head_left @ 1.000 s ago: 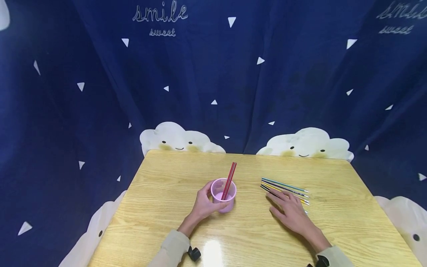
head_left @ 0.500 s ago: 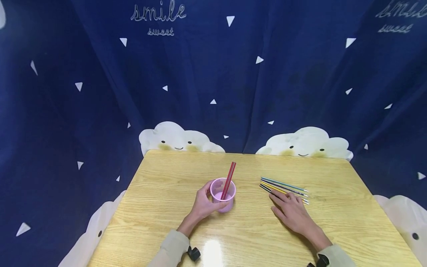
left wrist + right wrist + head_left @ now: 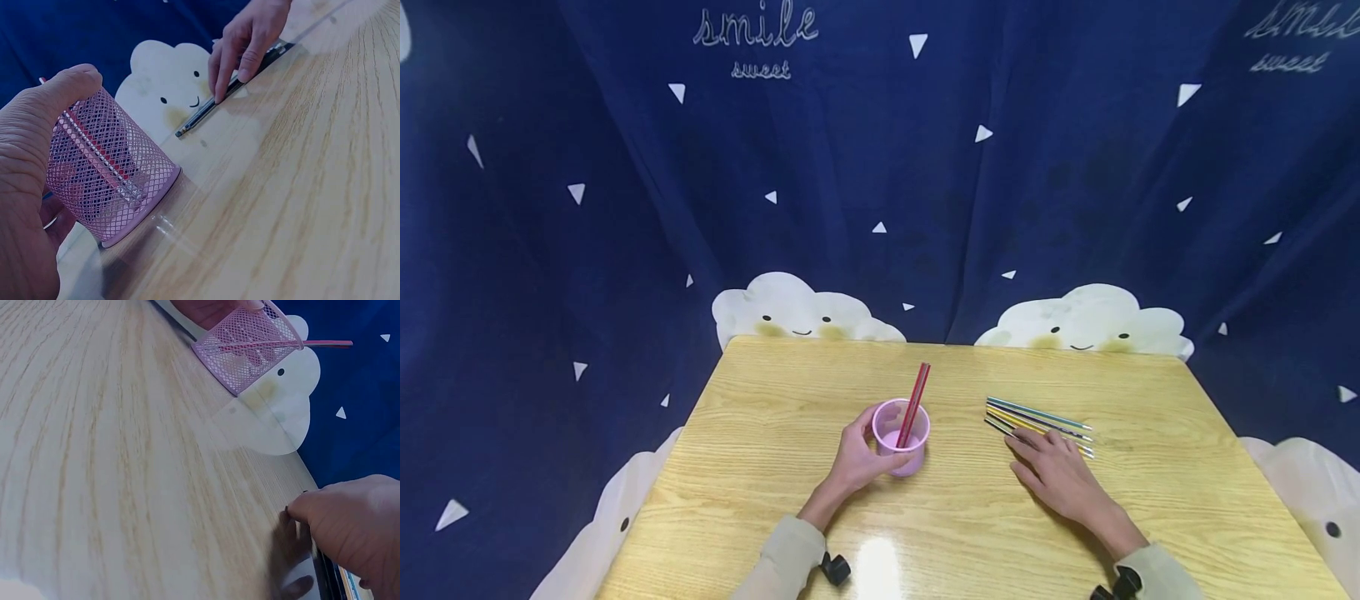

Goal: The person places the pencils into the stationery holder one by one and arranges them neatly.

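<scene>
A pink mesh pencil cup [image 3: 901, 462] stands upright on the table, with my left hand [image 3: 859, 460] gripping its side. Red pencils [image 3: 914, 404] lean inside it and rise above the rim. To the right, several loose pencils [image 3: 1037, 413] in teal, dark blue and yellow lie side by side. Over the near end of this row is my right hand [image 3: 1060, 483], palm down. In the left wrist view its fingertips touch a black pencil [image 3: 195, 119], with the thumb on the near side. The hand hides most of that pencil from the head view.
All of this is on a light wooden table [image 3: 955, 533]. Behind and beside it hangs a dark blue curtain [image 3: 850, 150] with white triangles and clouds. A bright glare spot lies near the front. Small black cameras [image 3: 835, 569] sit on both wrists.
The right hand has shifted slightly right and toward me, and the black pencil has turned a little under its fingers. Its far-right end no longer shows. The left hand and cup stay put.
</scene>
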`<state>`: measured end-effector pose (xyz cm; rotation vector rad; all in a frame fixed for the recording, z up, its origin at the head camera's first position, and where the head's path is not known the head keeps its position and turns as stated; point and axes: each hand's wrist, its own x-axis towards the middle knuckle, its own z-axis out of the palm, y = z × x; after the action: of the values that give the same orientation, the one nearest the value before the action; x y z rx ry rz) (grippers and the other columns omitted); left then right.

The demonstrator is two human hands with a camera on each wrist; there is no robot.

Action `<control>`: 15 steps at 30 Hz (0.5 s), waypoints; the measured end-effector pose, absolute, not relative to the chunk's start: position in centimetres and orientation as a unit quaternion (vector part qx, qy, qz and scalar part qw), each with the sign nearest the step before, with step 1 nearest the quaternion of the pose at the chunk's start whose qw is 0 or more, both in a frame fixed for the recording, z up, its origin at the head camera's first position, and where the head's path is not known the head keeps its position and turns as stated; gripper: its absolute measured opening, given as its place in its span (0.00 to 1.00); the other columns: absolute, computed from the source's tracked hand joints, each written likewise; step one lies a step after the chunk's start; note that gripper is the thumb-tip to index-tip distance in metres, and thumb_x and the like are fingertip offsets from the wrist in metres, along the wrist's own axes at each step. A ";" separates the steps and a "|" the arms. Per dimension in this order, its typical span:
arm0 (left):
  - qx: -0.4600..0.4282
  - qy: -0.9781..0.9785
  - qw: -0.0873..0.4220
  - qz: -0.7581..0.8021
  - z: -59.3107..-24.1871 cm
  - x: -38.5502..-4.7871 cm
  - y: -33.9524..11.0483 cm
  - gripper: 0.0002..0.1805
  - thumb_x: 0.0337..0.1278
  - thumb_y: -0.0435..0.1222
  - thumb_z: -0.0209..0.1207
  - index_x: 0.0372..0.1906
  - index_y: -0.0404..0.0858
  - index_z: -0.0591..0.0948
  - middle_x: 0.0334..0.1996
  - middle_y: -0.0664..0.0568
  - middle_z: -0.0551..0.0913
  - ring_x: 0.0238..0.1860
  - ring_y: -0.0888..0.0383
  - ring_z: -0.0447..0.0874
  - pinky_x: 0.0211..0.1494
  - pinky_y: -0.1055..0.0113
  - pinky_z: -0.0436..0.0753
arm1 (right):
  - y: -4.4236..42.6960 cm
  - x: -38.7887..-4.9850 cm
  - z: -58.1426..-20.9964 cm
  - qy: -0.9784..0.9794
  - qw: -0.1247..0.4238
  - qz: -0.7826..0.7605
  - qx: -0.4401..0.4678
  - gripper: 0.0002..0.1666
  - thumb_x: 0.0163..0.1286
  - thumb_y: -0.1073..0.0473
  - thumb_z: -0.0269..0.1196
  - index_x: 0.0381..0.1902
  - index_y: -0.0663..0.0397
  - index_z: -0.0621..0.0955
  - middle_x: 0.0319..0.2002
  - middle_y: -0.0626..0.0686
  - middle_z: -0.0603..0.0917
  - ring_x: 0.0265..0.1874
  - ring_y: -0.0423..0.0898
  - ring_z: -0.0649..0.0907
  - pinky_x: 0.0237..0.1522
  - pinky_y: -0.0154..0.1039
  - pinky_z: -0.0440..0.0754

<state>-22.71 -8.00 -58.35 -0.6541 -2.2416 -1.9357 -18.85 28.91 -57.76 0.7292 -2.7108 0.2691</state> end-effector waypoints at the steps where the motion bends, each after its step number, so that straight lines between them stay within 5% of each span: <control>1: -0.214 -0.739 0.053 -0.637 -58.4 -22.7 -8.0 0.45 0.38 0.35 0.83 0.69 0.41 0.78 0.60 0.42 0.85 0.60 0.43 0.83 0.66 0.48 0.81 | 28.9 -18.9 -57.7 -0.948 0.161 0.093 0.257 0.24 0.72 0.52 0.67 0.64 0.52 0.84 0.63 0.58 0.83 0.51 0.57 0.78 0.42 0.53 0.73; 15: -0.217 -0.731 0.059 -0.644 -58.5 -22.7 -7.9 0.45 0.37 0.33 0.83 0.68 0.39 0.78 0.59 0.38 0.84 0.59 0.38 0.83 0.64 0.41 0.81 | 29.1 -19.1 -57.6 -0.942 0.170 0.077 0.280 0.23 0.72 0.54 0.67 0.63 0.52 0.85 0.59 0.57 0.85 0.49 0.55 0.79 0.42 0.53 0.77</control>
<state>-22.74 -7.91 -58.46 -0.6561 -2.2148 -1.9506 -19.14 29.08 -57.61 0.7943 -2.6752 0.2200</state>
